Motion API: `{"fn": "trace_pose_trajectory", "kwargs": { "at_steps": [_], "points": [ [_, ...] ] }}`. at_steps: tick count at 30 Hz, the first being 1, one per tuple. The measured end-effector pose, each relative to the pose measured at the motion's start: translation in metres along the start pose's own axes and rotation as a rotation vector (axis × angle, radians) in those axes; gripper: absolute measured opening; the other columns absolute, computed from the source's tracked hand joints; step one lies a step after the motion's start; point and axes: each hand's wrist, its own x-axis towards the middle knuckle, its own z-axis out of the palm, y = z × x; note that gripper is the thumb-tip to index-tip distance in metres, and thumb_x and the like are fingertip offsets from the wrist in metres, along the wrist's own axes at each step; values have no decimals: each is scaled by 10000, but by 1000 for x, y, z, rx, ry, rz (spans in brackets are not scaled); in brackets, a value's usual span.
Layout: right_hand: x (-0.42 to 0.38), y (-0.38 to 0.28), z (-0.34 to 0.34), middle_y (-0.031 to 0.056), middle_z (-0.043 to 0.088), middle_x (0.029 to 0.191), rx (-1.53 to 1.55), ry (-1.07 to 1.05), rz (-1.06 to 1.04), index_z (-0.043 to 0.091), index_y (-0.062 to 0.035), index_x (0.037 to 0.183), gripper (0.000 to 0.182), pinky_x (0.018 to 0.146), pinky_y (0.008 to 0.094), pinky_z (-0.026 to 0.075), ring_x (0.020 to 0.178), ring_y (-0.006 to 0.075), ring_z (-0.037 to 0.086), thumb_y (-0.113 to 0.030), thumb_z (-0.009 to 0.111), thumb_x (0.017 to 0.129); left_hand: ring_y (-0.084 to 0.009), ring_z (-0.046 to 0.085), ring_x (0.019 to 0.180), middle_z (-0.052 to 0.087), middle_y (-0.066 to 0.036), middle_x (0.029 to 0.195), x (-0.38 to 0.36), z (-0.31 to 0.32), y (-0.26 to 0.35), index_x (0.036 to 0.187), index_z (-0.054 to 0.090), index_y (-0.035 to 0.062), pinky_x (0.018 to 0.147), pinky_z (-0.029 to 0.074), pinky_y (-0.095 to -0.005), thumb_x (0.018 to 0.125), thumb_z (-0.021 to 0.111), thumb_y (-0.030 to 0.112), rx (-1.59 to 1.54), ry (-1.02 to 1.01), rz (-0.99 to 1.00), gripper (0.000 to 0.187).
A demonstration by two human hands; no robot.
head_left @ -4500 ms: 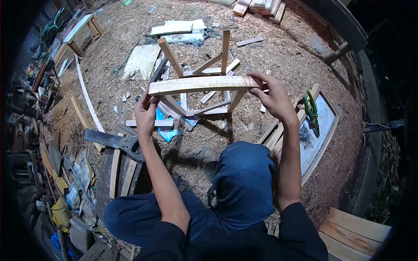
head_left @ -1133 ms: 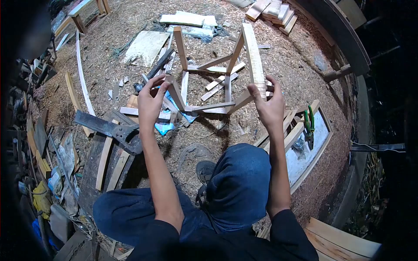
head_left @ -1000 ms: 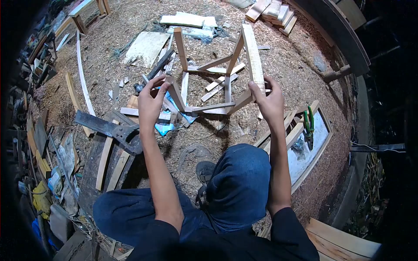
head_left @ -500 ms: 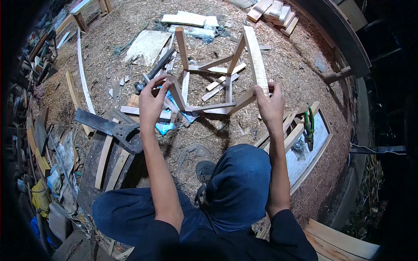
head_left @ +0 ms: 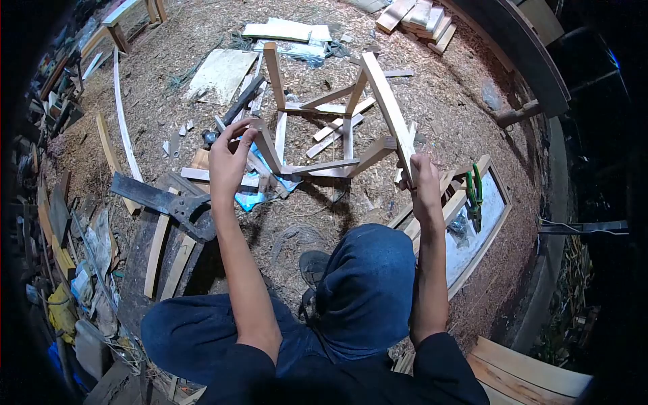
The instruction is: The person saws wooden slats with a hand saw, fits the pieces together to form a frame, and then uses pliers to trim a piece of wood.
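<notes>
A four-legged wooden frame (head_left: 280,145), like a stool or small table frame, stands on the shavings in front of me. My left hand (head_left: 228,160) curls its fingertips and thumb about the top of the near left leg. In my right hand (head_left: 425,187) is the near end of a pale wooden slat (head_left: 386,98). The slat slants away from me, its far end over the far right leg. The near right leg's top stands just left of the slat, apart from my fingers.
A handsaw (head_left: 152,196) lies on a dark board at left beside short wood strips (head_left: 160,246). Green-handled pliers (head_left: 474,189) rest on a framed panel (head_left: 482,226) at right. A hammer (head_left: 239,104) lies behind my left hand. Wood blocks (head_left: 415,20) are stacked at the back.
My right hand has come off the near right leg and moved slightly down and right with the slat. The slat has shifted and tilted. My left hand stays by its leg.
</notes>
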Motion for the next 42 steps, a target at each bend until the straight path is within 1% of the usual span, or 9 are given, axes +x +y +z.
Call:
{"fn": "trace_pose_trajectory", "kwargs": {
  "at_steps": [14, 16, 25, 31, 32, 35, 36, 39, 42],
  "points": [
    [3, 20, 12, 44, 563, 780, 297, -39, 107, 592, -12, 952, 340, 583, 303, 459, 669, 131, 520, -323, 456, 964, -142, 631, 943, 687, -93, 1065, -2, 0, -1, 1226, 615, -2, 862, 500, -282, 970, 608, 233, 12, -11, 32, 348],
    [7, 26, 7, 83, 615, 904, 274, -96, 111, 557, 6, 1090, 368, 643, 315, 464, 724, 144, 546, -315, 403, 996, -142, 631, 947, 686, -94, 1062, -2, 0, -1, 1228, 614, -4, 865, 499, -284, 968, 613, 255, 21, -7, 14, 367],
    [14, 39, 3, 53, 624, 923, 394, -36, 127, 570, -14, 1091, 296, 689, 307, 486, 797, 143, 590, -279, 548, 962, -155, 612, 987, 642, -106, 1130, -6, 0, 12, 1330, 547, 48, 859, 489, -295, 949, 633, 262, 88, 40, 43, 445],
    [-12, 32, 14, 88, 578, 1072, 463, 12, 190, 424, 40, 1360, 530, 724, 276, 479, 889, 124, 564, -301, 538, 969, -188, 590, 990, 588, -111, 1168, -6, 1, 13, 1342, 538, 83, 867, 474, -322, 895, 669, 226, 135, 71, 74, 488],
    [-12, 50, 16, 67, 598, 910, 550, 51, 146, 528, -11, 1157, 315, 679, 305, 505, 802, 151, 599, -270, 512, 979, -188, 581, 968, 572, -105, 1169, -8, 4, 15, 1329, 548, 83, 859, 469, -325, 883, 668, 209, 203, 149, 138, 478],
    [-20, 82, 17, 83, 602, 931, 490, 155, 46, 477, 9, 1245, 363, 622, 291, 524, 766, 154, 603, -238, 483, 979, -128, 495, 777, 495, -24, 901, -15, 27, 20, 1105, 604, 63, 660, 433, -277, 824, 611, 74, 193, 421, 381, 282],
    [-21, 95, 13, 82, 525, 1067, 349, 138, 21, 459, 12, 1227, 346, 893, 316, 414, 991, 162, 498, -229, 470, 979, -126, 491, 726, 504, -15, 849, -14, 41, 4, 1060, 613, 64, 628, 421, -271, 817, 615, 70, 89, 449, 404, 243],
    [-35, 100, 25, 134, 508, 1105, 229, 301, 145, 443, 20, 1239, 406, 940, 335, 367, 1017, 199, 466, -264, 491, 952, -161, 616, 607, 631, -69, 695, -32, 98, -5, 882, 652, 75, 566, 479, -294, 808, 654, 63, 235, 270, 542, 75],
    [-21, 186, 17, 201, 499, 1139, -3, 365, 239, 409, 59, 1269, 498, 961, 375, 366, 1071, 275, 481, -294, 497, 929, -111, 637, 587, 653, -47, 675, -65, 142, -19, 942, 658, 82, 539, 505, -272, 837, 646, 67, 222, 134, 556, 107]
  ]
}}
